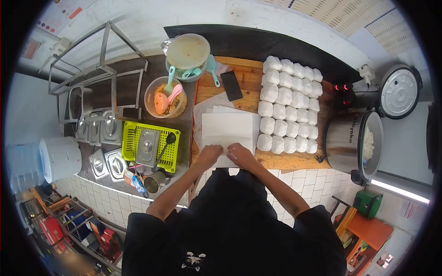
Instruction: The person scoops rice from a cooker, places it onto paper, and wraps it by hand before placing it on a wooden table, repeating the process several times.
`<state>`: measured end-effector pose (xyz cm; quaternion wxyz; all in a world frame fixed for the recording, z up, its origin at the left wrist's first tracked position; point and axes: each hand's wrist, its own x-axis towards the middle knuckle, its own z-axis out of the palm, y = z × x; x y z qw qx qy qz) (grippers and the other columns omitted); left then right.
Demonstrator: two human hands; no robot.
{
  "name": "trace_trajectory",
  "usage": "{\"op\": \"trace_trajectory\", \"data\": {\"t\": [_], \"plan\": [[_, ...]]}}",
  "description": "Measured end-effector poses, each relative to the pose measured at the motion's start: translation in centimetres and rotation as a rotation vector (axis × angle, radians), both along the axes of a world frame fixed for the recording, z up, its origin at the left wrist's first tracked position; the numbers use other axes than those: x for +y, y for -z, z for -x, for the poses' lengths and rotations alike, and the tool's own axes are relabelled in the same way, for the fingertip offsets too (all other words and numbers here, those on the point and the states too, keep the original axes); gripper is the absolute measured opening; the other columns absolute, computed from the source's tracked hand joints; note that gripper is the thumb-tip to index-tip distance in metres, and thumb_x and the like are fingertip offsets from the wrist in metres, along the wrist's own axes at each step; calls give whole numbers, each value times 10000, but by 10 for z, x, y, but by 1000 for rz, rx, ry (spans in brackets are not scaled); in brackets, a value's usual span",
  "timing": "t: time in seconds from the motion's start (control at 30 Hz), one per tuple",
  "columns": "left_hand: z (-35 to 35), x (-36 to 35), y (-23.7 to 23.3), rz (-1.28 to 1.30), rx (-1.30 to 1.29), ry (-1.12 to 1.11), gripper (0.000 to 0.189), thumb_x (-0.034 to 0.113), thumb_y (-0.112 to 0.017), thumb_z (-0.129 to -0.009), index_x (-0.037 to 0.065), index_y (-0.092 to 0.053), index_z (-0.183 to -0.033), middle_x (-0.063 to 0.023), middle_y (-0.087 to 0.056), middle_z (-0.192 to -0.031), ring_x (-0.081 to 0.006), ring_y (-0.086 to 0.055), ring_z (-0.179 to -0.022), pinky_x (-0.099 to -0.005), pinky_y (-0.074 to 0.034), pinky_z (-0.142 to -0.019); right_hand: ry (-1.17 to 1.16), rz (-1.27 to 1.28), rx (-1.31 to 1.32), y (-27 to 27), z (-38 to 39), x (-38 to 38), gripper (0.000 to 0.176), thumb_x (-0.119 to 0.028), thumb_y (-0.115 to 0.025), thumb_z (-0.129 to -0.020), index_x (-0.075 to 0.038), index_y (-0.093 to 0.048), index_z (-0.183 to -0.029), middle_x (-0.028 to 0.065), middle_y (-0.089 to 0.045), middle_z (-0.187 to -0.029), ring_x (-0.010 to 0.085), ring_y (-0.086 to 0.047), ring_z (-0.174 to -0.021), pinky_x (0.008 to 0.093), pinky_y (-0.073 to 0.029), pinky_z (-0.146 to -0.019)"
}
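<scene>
A stack of white wrapping paper (227, 125) lies on the wooden table in front of me. My left hand (209, 155) is closed at the near part of the top sheet, its fingers curled on the paper. Close beside it, my right hand (240, 155) also has its fingers bent onto the same sheet. The paper's near end looks folded or lifted between the hands. To the right sit rows of white paper-wrapped packets (282, 112). A black phone (231, 86) lies just beyond the stack.
At right stands a large rice cooker (343, 140) with white rice, its lid (399, 93) raised. On the left are a tub of orange-brown food (165, 111) with spoons, a lidded tub (188, 51), a green basket (169, 156), lidded steel pans (111, 127) and a metal rack (107, 69).
</scene>
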<state>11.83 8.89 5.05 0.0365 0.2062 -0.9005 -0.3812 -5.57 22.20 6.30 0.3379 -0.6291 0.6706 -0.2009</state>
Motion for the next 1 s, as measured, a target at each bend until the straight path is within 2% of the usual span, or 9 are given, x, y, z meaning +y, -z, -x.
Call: {"op": "trace_trajectory", "data": {"t": [0.07,0.17,0.2,0.3,0.37,0.47,0.7,0.9,1.0], "plan": [[8,-14,19,-229,136,-82,171,171,-624,-915,11,-570,-938,-117,-614,-688,-325,-625,-668,-406,-489,-651,160,90,14,38,6,-12,324,-364,-678,-842,-61,-669,-957,144,-657,-1103,306,-606,-1011,417,-503,-823],[16,-40,10,-460,-166,-90,283,269,-677,-890,-2,-595,-903,-120,-638,-745,-242,-610,-692,-375,-472,-664,249,-323,-129,19,29,-36,343,-382,-713,-803,-43,-694,-847,164,-690,-904,336,-643,-871,428,-507,-761],[14,-45,13,-486,-159,-24,300,283,-692,-878,-4,-607,-893,-118,-639,-747,-224,-599,-694,-363,-470,-670,315,-268,-225,31,33,-35,390,-414,-753,-757,-28,-700,-788,174,-681,-770,346,-648,-750,427,-503,-724],[5,-60,33,-583,-153,96,305,280,-734,-851,-9,-634,-868,-88,-636,-757,-163,-567,-710,-324,-463,-684,268,-259,-253,41,38,-34,408,-418,-751,-778,-14,-695,-796,149,-685,-758,273,-642,-713,394,-474,-668],[2,-64,43,-667,-164,76,252,214,-755,-840,-11,-642,-861,-35,-626,-767,-117,-545,-730,-296,-457,-690,275,-277,-302,44,42,-32,395,-402,-762,-772,-15,-706,-828,147,-694,-783,270,-651,-741,384,-483,-694],[-4,-65,67,-633,-67,40,267,236,-745,-833,-11,-685,-913,-124,-682,-805,-183,-630,-760,-324,-486,-750,252,-239,-345,46,49,-28,375,-361,-781,-749,-13,-716,-874,149,-705,-828,276,-663,-793,373,-496,-743],[-5,-60,43,-579,-95,-113,289,264,-723,-841,-13,-720,-924,-133,-711,-843,-200,-653,-779,-333,-493,-778,155,-256,-174,49,56,-34,397,-275,-823,-660,2,-715,-925,160,-712,-911,318,-674,-895,392,-518,-818],[-13,-58,52,-576,-94,-194,304,279,-716,-860,-16,-706,-929,-131,-702,-857,-192,-630,-834,-338,-478,-820,-21,-391,3,32,59,-26,694,-266,-870,-609,-66,-629,-1228,114,-631,-1245,307,-597,-1137,392,-484,-963],[-10,-60,53,-562,-110,-155,311,303,-703,-859,4,-711,-943,-165,-705,-901,-238,-659,-889,-360,-481,-843,-123,-710,225,28,73,-26,810,-322,-882,-594,-118,-577,-1316,90,-583,-1320,290,-553,-1206,395,-459,-1007]]}}
